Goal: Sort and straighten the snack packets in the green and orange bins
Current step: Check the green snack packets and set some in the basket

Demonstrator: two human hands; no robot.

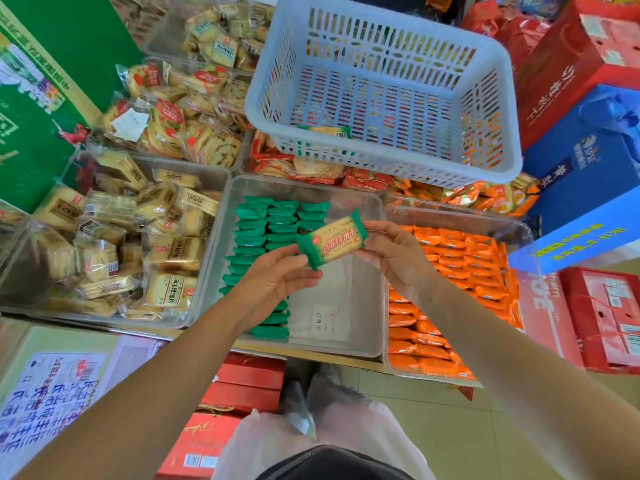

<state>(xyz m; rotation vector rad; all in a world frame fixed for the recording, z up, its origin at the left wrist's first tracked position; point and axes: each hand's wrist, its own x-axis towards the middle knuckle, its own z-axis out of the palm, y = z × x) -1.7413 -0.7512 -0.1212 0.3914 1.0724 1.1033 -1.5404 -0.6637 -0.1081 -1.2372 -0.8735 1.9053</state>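
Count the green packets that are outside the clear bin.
2. The held packet, between left hand and right hand above the bin; the second packet, in the white basket by its near wall. More may be hidden.

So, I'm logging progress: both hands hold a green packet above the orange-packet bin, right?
No. In the head view the left hand and right hand hold the green packet above the green-packet bin; the orange-packet bin lies to its right.
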